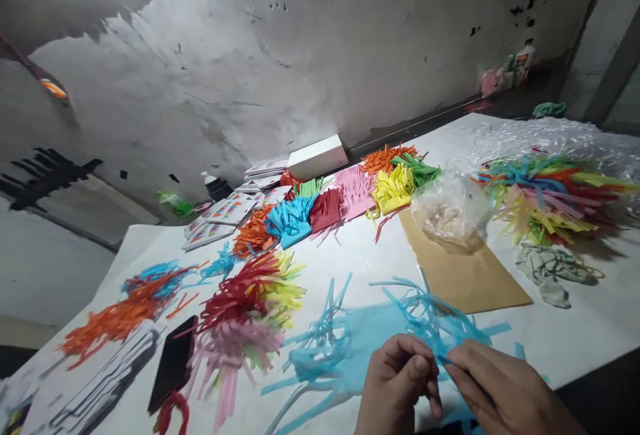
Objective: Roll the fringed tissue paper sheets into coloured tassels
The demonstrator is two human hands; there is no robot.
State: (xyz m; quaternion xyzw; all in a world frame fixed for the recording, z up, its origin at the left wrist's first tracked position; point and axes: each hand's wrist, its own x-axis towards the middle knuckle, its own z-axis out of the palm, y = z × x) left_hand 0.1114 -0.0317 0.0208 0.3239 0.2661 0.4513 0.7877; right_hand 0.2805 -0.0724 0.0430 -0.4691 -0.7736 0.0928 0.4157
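Blue fringed tissue paper lies spread on the white table in front of me, its cut strips fanning out to both sides. Over its near right part, my left hand is closed, thumb against curled fingers; whatever they may hold is hidden. Close beside it, my right hand pinches a thin blue paper strip between thumb and forefinger. The two hands almost meet at the fingertips. More blue paper shows beneath and behind them.
Fringed bundles in red, pink and orange lie left, near a black phone. Colourful bundles line the back by a white box. A brown envelope carries a clear plastic bag; multicoloured strips lie right.
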